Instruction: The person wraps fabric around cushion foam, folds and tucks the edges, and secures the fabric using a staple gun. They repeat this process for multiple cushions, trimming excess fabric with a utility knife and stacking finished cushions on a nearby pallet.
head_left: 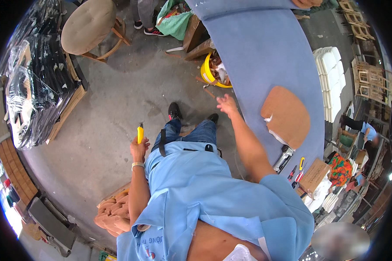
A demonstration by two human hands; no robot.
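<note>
My left hand (138, 151), with a watch at the wrist, is closed round the yellow handle of a utility knife (140, 134), its tip pointing away from me. My right hand (226, 105) reaches out beside the table edge, fingers apart and holding nothing. Just off its fingertips a thin brown strip (209, 93) shows, apart from the hand. Beyond it stands a yellow bucket (207, 75) filled with brown and white scraps. On the blue-covered table (261, 48) at right lies a brown seat pad (287, 114) with white padding showing along its edge.
A staple gun (284, 158), pliers (292, 173), a yellow screwdriver (301, 163) and a cardboard box (314, 175) lie at the table's near end. White pads (329, 82) are stacked past it. Left stand a round stool (88, 27) and plastic-wrapped black stacks (43, 87). Another person's shoes (153, 31) show far ahead.
</note>
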